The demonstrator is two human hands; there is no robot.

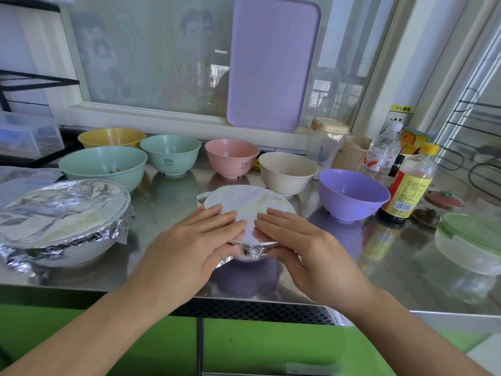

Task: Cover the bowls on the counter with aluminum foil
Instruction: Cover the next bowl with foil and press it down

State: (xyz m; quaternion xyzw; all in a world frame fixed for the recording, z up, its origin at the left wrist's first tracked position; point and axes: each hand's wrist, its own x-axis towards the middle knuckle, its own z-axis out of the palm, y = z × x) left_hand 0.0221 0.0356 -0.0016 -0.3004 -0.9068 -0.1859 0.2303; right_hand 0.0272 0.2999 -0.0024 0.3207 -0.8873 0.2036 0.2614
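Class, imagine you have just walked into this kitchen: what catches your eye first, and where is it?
Two hands, left hand and right hand, press foil over a small bowl at the counter's front centre. A larger foil-covered bowl sits to the left. Behind them, uncovered pastel bowls line up, from yellow bowl to purple bowl.

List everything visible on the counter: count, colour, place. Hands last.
open bowls: 6; yellow, two green, pink, cream, purple; back row
large foil-covered bowl: 1, silver over white, left
small foil-covered bowl: 1, silver, centre front, under the hands
cutting board: 1, lilac, leaning on the window
bottles: 2, clear water and dark sauce, right
lidded container: 1, clear with green lid, far right
counter: 1, steel
left hand: flat on foil, thumb at rim
right hand: same, opposite side
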